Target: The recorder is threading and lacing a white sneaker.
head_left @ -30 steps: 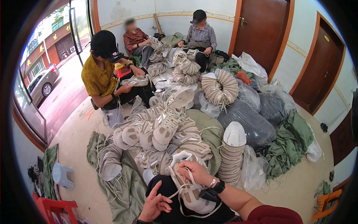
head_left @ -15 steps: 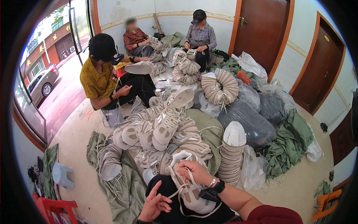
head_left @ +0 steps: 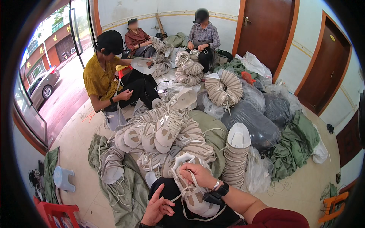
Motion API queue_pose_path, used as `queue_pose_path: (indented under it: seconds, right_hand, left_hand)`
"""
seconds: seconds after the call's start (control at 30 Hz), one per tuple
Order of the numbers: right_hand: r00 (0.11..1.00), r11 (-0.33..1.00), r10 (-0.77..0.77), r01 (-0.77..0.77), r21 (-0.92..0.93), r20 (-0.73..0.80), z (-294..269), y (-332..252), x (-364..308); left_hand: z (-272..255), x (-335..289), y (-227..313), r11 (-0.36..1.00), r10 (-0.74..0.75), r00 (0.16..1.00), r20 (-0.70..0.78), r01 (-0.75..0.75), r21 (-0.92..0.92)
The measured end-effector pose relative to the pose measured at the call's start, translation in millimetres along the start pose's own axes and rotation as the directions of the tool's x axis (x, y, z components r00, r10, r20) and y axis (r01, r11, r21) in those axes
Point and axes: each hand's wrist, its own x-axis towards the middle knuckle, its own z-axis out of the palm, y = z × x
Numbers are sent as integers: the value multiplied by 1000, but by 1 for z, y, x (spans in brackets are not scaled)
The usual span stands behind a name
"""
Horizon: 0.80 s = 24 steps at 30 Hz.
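A beige and white lace-up sneaker (head_left: pixel 195 199) rests on my dark-trousered lap, its toe toward me. Above its tongue, my right hand (head_left: pixel 197 175) is closed on a pale shoelace (head_left: pixel 195 181), pinched near the fingertips. My left hand (head_left: pixel 159 205) is beside the shoe, index finger raised and the other fingers curled. A length of lace runs from the eyelets to those curled fingers, which seem to grip it; the exact hold is partly hidden. More lace loops loosely under the toe. A watch and a bracelet are on my right wrist.
A heap of similar sneakers (head_left: pixel 163 131) lies just ahead. A tall stack of nested shoes (head_left: pixel 237 155) stands to its right, near dark plastic bags (head_left: pixel 253 123). A person in yellow (head_left: pixel 100 76) sits at left; two others sit farther back. A blue stool (head_left: pixel 64 178) is at left.
The person in yellow has raised their head slightly and turned the shoe they hold. The far person's cap has shifted a little. My hands and the sneaker have not visibly moved.
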Motion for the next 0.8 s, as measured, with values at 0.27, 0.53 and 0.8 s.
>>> queue_pose_path:
  seconds: [0.27,0.53,0.8]
  right_hand:
    - [999,998,32,-34,48,28,-3,2,0]
    - [1000,997,-8,8,79,9,-4,2,1]
    - [995,992,-102,102,73,-7,-4,8,-6]
  left_hand:
    - [1,0,1,1000,-14,1000,-20,15,14]
    - [7,2,5,994,-10,997,-72,18,110]
    - [17,-4,0,990,0,993,-118,17,142]
